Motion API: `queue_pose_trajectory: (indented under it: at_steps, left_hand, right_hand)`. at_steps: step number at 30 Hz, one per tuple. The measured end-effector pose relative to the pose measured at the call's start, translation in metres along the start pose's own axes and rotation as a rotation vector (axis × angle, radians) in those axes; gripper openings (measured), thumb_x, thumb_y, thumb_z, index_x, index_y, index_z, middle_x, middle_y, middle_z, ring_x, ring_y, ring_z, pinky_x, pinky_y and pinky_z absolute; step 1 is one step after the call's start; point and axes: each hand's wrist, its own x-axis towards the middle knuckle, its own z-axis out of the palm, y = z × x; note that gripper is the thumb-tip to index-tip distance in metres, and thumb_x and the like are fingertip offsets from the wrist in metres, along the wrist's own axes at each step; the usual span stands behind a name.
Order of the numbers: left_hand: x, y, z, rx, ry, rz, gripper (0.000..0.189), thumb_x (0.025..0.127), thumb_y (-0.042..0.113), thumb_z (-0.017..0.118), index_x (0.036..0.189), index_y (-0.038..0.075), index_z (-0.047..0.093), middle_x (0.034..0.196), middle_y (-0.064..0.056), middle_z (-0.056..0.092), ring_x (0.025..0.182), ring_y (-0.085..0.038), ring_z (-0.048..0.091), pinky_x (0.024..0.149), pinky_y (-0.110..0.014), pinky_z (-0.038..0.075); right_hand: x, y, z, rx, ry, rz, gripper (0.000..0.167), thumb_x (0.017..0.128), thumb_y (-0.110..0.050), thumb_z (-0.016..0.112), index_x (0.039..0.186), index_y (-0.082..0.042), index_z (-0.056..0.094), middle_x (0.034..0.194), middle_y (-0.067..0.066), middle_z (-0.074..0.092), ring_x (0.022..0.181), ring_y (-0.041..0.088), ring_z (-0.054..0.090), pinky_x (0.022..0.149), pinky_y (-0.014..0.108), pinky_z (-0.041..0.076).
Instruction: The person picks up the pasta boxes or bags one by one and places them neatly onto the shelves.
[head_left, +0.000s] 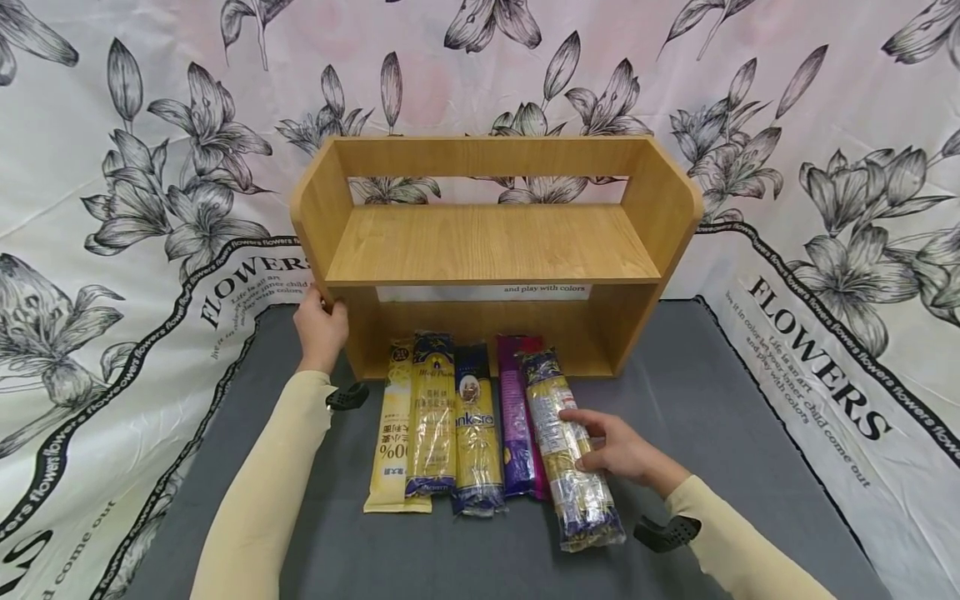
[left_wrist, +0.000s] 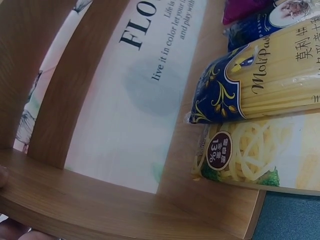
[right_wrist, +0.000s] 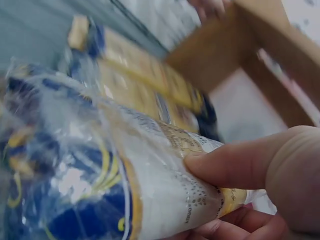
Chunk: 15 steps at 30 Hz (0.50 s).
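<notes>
My right hand [head_left: 626, 452] grips a clear pack of spaghetti [head_left: 564, 433] with blue ends, thumb on one side and fingers on the other. The pack lies slanted, its far end at the lower shelf opening and overlapping a purple packet [head_left: 517, 417]. In the right wrist view, the thumb presses the white label of the spaghetti pack [right_wrist: 155, 185]. My left hand [head_left: 321, 333] holds the left side panel of a wooden shelf [head_left: 495, 242], thumb inside and fingers outside. In the left wrist view, only fingertips show at the edge of the side panel [left_wrist: 100, 200].
Left of the purple packet lie a blue-topped pasta pack [head_left: 478, 433], a Moli pasta pack [head_left: 432, 417] and a cream noodle packet [head_left: 390, 450], side by side with far ends in the lower compartment. A floral cloth [head_left: 165, 167] hangs behind the grey table [head_left: 337, 525].
</notes>
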Motion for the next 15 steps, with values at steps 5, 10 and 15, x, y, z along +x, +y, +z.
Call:
queue_pose_trajectory:
  at_steps: [5, 10, 15]
  left_hand:
    - [0.000, -0.001, -0.001, 0.015, -0.008, -0.008, 0.034, 0.098, 0.009, 0.054, 0.130, -0.004, 0.059, 0.129, -0.028, 0.066, 0.114, -0.045, 0.067, 0.094, -0.057, 0.055]
    - [0.000, -0.002, -0.002, 0.011, -0.015, -0.009, 0.034, 0.098, 0.009, 0.055, 0.130, -0.004, 0.059, 0.130, -0.028, 0.065, 0.114, -0.045, 0.067, 0.095, -0.057, 0.055]
    - [0.002, -0.003, -0.002, 0.011, -0.015, 0.005, 0.034, 0.097, 0.007, 0.055, 0.129, -0.004, 0.060, 0.129, -0.028, 0.066, 0.112, -0.045, 0.067, 0.093, -0.057, 0.055]
  right_hand:
    - [0.001, -0.033, 0.029, 0.104, -0.116, -0.066, 0.077, 0.083, 0.010, 0.067, 0.154, 0.004, 0.037, 0.158, 0.036, 0.032, 0.051, 0.003, 0.033, 0.052, 0.024, 0.041]
    - [0.005, -0.075, 0.054, 0.137, -0.160, -0.117, 0.077, 0.083, 0.010, 0.064, 0.154, 0.000, 0.039, 0.160, 0.031, 0.034, 0.051, 0.003, 0.025, 0.054, 0.021, 0.038]
    - [0.010, -0.127, 0.063, 0.203, -0.188, -0.141, 0.080, 0.083, 0.009, 0.064, 0.157, -0.004, 0.037, 0.159, 0.026, 0.038, 0.057, 0.003, 0.044, 0.062, 0.022, 0.049]
